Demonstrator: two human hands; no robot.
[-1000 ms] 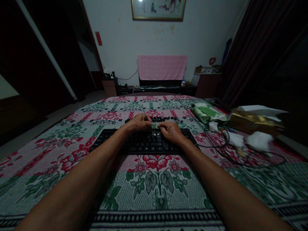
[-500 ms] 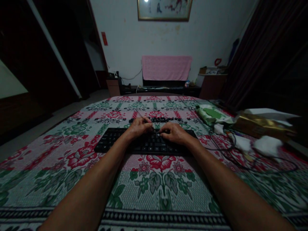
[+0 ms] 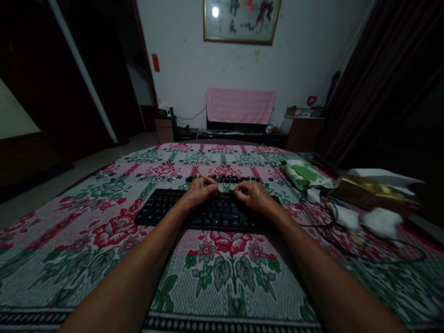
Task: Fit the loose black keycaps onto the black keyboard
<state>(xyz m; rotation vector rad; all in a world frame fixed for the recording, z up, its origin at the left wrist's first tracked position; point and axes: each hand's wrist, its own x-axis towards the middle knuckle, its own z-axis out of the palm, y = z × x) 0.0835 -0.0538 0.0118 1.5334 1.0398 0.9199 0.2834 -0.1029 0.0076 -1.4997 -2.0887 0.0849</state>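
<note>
A black keyboard (image 3: 157,208) lies flat across the table in front of me, partly covered by both forearms and hands. My left hand (image 3: 200,192) is closed around a thin stick-like tool (image 3: 202,175) whose upper end pokes out past the fingers. Its fingertips are over the keyboard's upper rows. Just right of it, my right hand (image 3: 252,195) pinches with thumb and forefinger at the back edge of the keyboard; what is in the pinch is too dark and small to name. Behind the keyboard runs a row of loose black keycaps (image 3: 225,179).
A patterned cloth (image 3: 229,273) covers the table. On the right are a green and white packet (image 3: 305,175), a gold box (image 3: 374,193), crumpled white tissues (image 3: 381,222) and a looped black cable (image 3: 324,236). A pink cloth (image 3: 241,105) hangs by the far wall.
My right hand has moved from over the keys toward the keyboard's back edge, slightly away from my left hand. The left still holds the thin tool. The view has tilted up a little.
</note>
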